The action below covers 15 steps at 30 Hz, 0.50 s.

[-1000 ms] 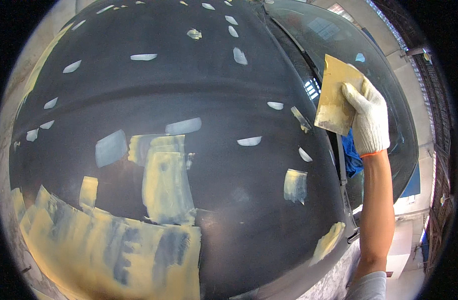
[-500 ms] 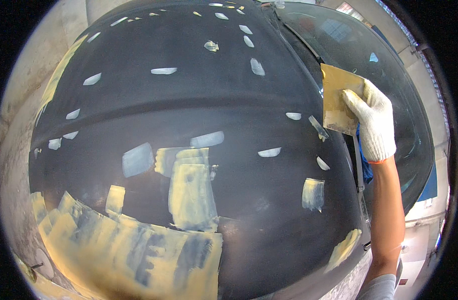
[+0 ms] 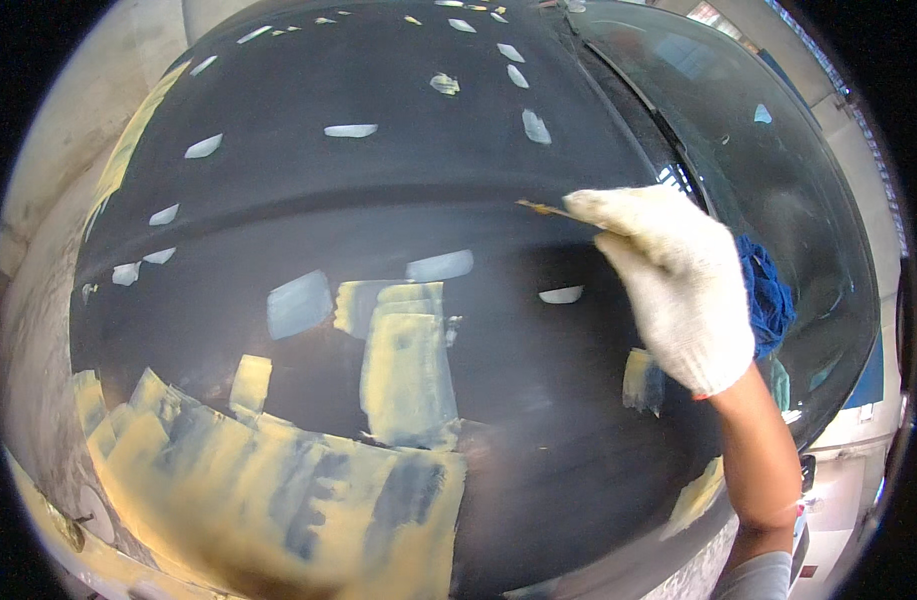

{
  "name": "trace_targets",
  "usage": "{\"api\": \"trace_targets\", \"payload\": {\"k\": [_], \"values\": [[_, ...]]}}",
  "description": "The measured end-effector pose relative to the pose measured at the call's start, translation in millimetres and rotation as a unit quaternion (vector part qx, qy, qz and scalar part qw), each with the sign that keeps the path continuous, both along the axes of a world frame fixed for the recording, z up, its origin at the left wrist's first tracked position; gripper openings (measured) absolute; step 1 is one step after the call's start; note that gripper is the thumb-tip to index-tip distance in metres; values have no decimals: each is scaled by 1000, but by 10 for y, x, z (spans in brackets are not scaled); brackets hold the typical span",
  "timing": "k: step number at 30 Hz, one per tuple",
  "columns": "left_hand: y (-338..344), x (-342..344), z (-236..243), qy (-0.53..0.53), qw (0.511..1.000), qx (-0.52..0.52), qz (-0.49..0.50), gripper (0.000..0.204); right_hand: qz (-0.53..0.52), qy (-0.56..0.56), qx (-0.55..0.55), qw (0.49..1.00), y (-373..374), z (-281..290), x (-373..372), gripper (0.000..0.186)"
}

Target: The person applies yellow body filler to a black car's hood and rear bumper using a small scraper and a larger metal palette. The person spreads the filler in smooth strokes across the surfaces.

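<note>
My right hand [image 3: 683, 280], in a white knitted glove, is closed on a putty spreader [image 3: 544, 209]. The spreader is turned nearly edge-on, so only a thin strip shows, with some yellow-brown putty at its tip. It points left above the dark car hood [image 3: 378, 215]; whether it touches the surface I cannot tell. Below the wrist lies a small streaked putty patch [image 3: 642, 382], partly covered by the hand. To the left of the fingers is a small pale patch [image 3: 561, 295]. My left hand is out of view.
Broad yellow putty [image 3: 208, 490] covers the hood's near left, with a tall putty patch [image 3: 408, 370] beside it. Several pale patches dot the far side. A crumpled blue cloth [image 3: 767, 297] lies by the windshield [image 3: 818, 210], near the wiper [image 3: 668, 130].
My right hand has swung left from the windshield side to over the hood. The spreader has turned from face-on to edge-on. The blue cloth shows more fully, and the view has shifted slightly.
</note>
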<state>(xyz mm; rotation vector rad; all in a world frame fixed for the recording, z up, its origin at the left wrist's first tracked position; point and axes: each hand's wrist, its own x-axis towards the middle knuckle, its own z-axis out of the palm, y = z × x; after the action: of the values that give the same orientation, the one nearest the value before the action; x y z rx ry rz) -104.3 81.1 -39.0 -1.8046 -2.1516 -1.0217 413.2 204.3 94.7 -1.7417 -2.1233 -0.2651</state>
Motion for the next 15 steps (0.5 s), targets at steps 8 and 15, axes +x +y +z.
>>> {"api": "trace_targets", "payload": {"k": [8,15], "values": [[-2,19,143,139,990,-24,-26,48,66,-54,46,995,351,-208,-400,32],[-53,-84,117,150,987,-42,-30,45,62,-85,43,994,408,-209,-471,31]]}}
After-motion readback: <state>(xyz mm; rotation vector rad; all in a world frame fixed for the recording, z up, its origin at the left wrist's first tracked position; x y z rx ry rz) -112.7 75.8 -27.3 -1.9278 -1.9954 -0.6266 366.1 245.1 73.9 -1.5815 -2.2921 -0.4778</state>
